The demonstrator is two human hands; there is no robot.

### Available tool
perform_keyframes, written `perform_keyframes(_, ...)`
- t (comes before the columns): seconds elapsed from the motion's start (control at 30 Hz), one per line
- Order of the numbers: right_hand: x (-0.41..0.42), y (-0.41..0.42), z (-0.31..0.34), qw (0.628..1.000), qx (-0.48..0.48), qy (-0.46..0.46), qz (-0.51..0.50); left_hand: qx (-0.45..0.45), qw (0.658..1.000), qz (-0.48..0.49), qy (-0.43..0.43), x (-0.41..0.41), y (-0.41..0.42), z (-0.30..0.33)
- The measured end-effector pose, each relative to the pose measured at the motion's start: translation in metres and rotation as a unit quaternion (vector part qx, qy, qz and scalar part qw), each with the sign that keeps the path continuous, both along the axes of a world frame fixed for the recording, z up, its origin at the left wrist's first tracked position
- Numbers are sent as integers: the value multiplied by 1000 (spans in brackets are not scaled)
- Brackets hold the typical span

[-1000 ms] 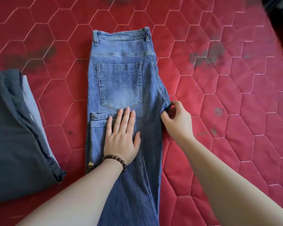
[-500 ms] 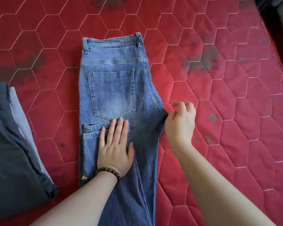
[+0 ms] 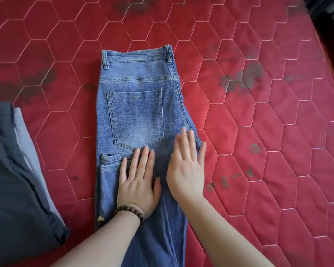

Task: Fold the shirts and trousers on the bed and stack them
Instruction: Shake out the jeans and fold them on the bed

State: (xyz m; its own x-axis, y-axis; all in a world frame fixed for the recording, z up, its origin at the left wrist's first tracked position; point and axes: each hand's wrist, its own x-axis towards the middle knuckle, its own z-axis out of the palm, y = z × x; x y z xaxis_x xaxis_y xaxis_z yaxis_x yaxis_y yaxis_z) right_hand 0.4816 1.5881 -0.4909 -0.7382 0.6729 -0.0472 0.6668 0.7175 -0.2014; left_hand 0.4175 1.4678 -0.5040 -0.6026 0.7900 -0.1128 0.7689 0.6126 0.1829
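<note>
The blue jeans (image 3: 137, 116) lay lengthwise on the red quilted bed (image 3: 258, 132), waistband at the far end and back pocket up, doubled leg over leg, with the hems brought up to sit just below the pocket. The left hand (image 3: 137, 182), a beaded bracelet (image 3: 129, 211) at its wrist, rested flat on the folded-up leg ends, fingers straight and close together, its grip clamped on nothing. The right hand (image 3: 187, 170) lay just beside it, nearer the seat edge of the denim, also flat with fingers extended and holding nothing; it was a little blurred, so whether it was pressing or only brushing the cloth could not be told. The step appeared to be smoothing this fold before the next one. To do it well, the left palm would best anchor the hems while the right swept outward toward the seat edge, driving wrinkles off the side and keeping the edges square, since denim is stiff and holds a crooked crease. A stack of folded dark clothes (image 3: 14, 180) waited at the left, near the jeans but apart from them, presumably where the finished bundle should go.
</note>
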Motion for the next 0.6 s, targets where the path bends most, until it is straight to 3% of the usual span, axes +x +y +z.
perform_keyframes(0.1,-26,13,0,982,-38,-15,185,3,1000,4,-4,1,0,0)
perform_keyframes(0.13,-27,26,-1,978,-26,-42,201,2,1000,0,-5,0,0,0)
perform_keyframes(0.2,-22,60,-6,990,17,-94,102,1,1000,-7,-7,-1,0,1)
perform_keyframes(0.27,-14,94,-5,992,19,-102,-77,3,1000,-8,-6,-1,0,2)
perform_keyframes(0.3,-16,103,-2,988,23,-88,-121,2,1000,-8,-7,-1,0,2)
perform_keyframes(0.33,-23,103,2,992,43,-50,-108,-1,1000,-9,-9,0,-1,3)
perform_keyframes(0.4,-50,85,7,997,61,19,44,-11,1000,-9,-15,-1,0,4)
perform_keyframes(0.47,-76,67,6,976,34,17,212,-17,1000,-7,-18,-1,1,4)
perform_keyframes(0.5,-84,66,4,971,22,-10,238,-18,1000,-6,-18,-1,2,4)
perform_keyframes(0.53,-89,74,1,974,19,-40,220,-19,1000,-8,-20,-1,2,3)
perform_keyframes(0.6,-92,104,-7,993,30,-82,76,-12,1000,-12,-27,-2,1,2)
